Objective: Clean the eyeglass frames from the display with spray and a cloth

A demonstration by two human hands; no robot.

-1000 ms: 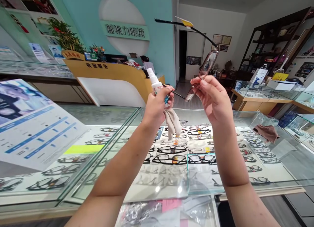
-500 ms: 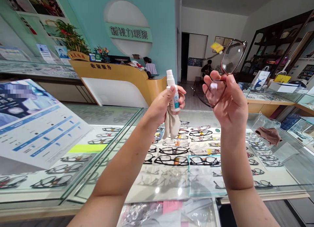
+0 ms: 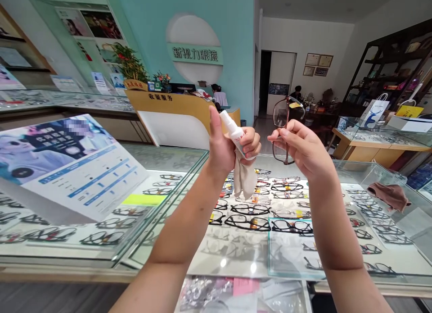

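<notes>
My left hand (image 3: 225,148) is wrapped round a small white spray bottle (image 3: 238,133), its thumb raised beside the nozzle. The bottle tilts with its top to the upper left. A pale beige cloth (image 3: 245,181) hangs from the same hand, under the bottle. To the right, my right hand (image 3: 302,146) pinches a pair of brown-rimmed eyeglasses (image 3: 287,120) near the middle of the frame. The glasses stand on end, one lens above the fingers and one below, with a yellow tag (image 3: 294,105) on the temple. Both hands are above the glass display case (image 3: 216,259).
Rows of eyeglasses (image 3: 248,222) lie inside the case. A folded printed card (image 3: 77,169) stands on the glass at left; a brown cloth (image 3: 389,196) lies at right. An open drawer (image 3: 305,295) is below. Two people sit at the back, one by the reception counter (image 3: 168,121).
My right hand has lowered and turned the glasses, now edge-on and closer to the bottle. My left hand has tilted the bottle leftward and raised its thumb. The view has shifted left.
</notes>
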